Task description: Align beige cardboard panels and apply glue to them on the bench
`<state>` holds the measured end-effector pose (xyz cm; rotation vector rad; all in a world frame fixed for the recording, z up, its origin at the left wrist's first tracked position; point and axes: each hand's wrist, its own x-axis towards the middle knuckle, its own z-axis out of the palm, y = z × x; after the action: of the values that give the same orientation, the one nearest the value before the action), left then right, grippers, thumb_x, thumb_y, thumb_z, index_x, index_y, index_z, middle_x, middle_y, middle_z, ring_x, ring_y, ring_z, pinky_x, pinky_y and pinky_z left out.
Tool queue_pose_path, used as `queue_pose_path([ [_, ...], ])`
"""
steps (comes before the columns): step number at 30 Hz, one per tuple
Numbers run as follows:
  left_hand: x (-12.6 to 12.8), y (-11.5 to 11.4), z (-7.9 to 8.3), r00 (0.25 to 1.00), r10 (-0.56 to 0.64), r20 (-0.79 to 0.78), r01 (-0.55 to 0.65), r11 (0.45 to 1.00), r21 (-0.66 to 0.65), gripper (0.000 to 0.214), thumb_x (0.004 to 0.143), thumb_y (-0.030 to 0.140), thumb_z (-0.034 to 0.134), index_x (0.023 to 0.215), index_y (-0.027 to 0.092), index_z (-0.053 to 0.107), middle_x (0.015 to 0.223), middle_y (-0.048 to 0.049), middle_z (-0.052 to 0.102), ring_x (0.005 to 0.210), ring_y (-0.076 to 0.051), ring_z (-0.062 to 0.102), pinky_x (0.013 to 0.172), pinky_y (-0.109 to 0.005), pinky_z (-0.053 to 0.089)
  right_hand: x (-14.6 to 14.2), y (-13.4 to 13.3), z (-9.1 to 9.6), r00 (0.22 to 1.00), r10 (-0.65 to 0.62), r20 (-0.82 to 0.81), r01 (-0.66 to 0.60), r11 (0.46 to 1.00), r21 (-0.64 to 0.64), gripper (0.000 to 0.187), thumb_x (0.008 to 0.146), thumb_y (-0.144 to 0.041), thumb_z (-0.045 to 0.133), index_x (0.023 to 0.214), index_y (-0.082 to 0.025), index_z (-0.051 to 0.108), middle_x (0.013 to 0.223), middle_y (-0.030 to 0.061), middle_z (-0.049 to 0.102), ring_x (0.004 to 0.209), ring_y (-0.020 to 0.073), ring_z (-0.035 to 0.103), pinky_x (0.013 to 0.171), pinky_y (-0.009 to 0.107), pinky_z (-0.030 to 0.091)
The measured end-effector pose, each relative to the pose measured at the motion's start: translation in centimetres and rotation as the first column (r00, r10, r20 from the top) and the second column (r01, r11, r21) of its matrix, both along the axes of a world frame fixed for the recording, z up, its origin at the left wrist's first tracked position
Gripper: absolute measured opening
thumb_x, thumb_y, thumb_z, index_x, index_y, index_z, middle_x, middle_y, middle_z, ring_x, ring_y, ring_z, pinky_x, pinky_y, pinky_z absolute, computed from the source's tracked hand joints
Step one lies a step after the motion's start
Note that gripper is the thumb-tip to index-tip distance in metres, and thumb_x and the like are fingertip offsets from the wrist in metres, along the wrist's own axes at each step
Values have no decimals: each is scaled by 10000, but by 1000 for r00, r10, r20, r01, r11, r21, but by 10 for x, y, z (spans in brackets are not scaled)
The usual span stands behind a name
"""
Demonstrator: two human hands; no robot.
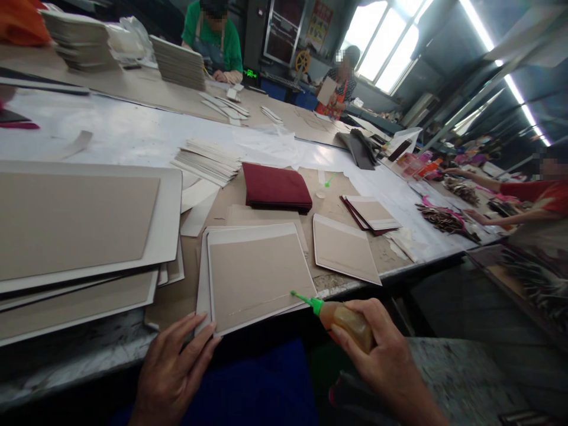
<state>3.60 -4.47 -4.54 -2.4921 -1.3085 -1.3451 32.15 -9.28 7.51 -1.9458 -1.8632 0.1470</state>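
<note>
My right hand (379, 349) is wrapped round a squeeze bottle (348, 324) of amber liquid, probably glue, with a green nozzle. The nozzle tip touches or hovers just over a beige panel (261, 278) with white edges. A thin wet line runs along the panel's near side, leading to the tip. My left hand (177, 361) has its fingers stretched out on the panel's near left corner; its thumb is not clearly visible. Beneath the panel lie other similar sheets. To its right sits a smaller beige panel (344, 248), also with a faint line near its front edge.
Large beige panels (75, 225) are stacked at left. Behind my panel are a maroon folded piece (277, 186), white strips (208, 160) and another green-tipped bottle (323, 188). Small panels (373, 212) lie right. Co-workers (215, 41) (532, 189) stand across the table and at right.
</note>
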Motion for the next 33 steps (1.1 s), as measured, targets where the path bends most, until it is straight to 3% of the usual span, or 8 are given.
queue_pose_path([
  [8, -2, -3, -3, 999, 18, 36, -17, 999, -39, 259, 782, 122, 588, 1035, 174, 568, 1032, -101, 572, 984, -237, 529, 828, -391, 447, -53, 6, -10, 971, 85, -223, -94, 995, -27, 199, 743, -245, 581, 930, -210, 522, 849, 21, 556, 758, 159, 569, 670, 260, 482],
  [10, -2, -4, -1, 999, 31, 42, -28, 998, -54, 248, 793, 139, 577, 1036, 188, 570, 1030, -91, 575, 981, -228, 532, 834, -382, 446, -59, 6, -13, 937, 47, -345, -75, 995, -69, 215, 722, -246, 597, 925, -210, 537, 850, 19, 579, 756, 162, 578, 670, 263, 487],
  [12, -1, -5, 1, 998, 43, 44, -39, 996, -81, 216, 808, 163, 558, 1021, 194, 576, 1021, -82, 579, 978, -223, 533, 841, -376, 443, -57, 6, -16, 840, -66, -538, -21, 988, -154, 246, 712, -296, 624, 928, -208, 547, 822, 15, 605, 709, 162, 587, 627, 262, 492],
  [15, 2, -8, 4, 995, 88, 48, -82, 989, -122, 213, 827, 196, 530, 1036, 175, 560, 1024, -96, 574, 981, -231, 530, 861, -390, 433, -40, 9, -22, 547, -244, -801, 139, 970, -200, 365, 695, -394, 658, 980, -199, 541, 840, 28, 633, 703, 174, 600, 586, 260, 486],
  [18, 7, -11, 2, 983, 183, 31, -177, 974, -141, 315, 838, 254, 509, 1131, 137, 497, 1062, -135, 552, 1002, -259, 512, 882, -434, 418, -19, 21, -32, 317, -250, -915, 312, 938, -149, 419, 654, -414, 701, 978, -200, 543, 890, 20, 638, 785, 172, 596, 641, 247, 476],
  [25, 16, -13, -10, 952, 287, -107, -297, 951, -90, 335, 860, 278, 424, 1158, 143, 497, 1137, -165, 509, 1067, -293, 465, 859, -460, 423, -8, 46, -55, 163, -208, -964, 276, 948, -157, 403, 646, -397, 719, 949, -184, 562, 870, 12, 653, 784, 166, 600, 663, 256, 485],
  [29, 15, -7, -10, 946, 315, -74, -317, 948, -19, 285, 847, 249, 431, 1093, 177, 555, 1087, -131, 556, 1002, -248, 520, 789, -402, 477, -8, 43, -56, 86, -186, -979, 241, 957, -161, 383, 647, -417, 706, 933, -186, 598, 919, 28, 665, 873, 200, 606, 716, 279, 493],
  [33, 15, -3, -6, 929, 369, 32, -362, 924, -125, 238, 847, 273, 434, 971, 223, 630, 1032, -82, 619, 939, -213, 588, 738, -363, 518, -5, 36, -51, 48, -169, -985, 208, 966, -155, 379, 649, -425, 698, 943, -198, 626, 972, 47, 666, 950, 226, 590, 755, 298, 492],
])
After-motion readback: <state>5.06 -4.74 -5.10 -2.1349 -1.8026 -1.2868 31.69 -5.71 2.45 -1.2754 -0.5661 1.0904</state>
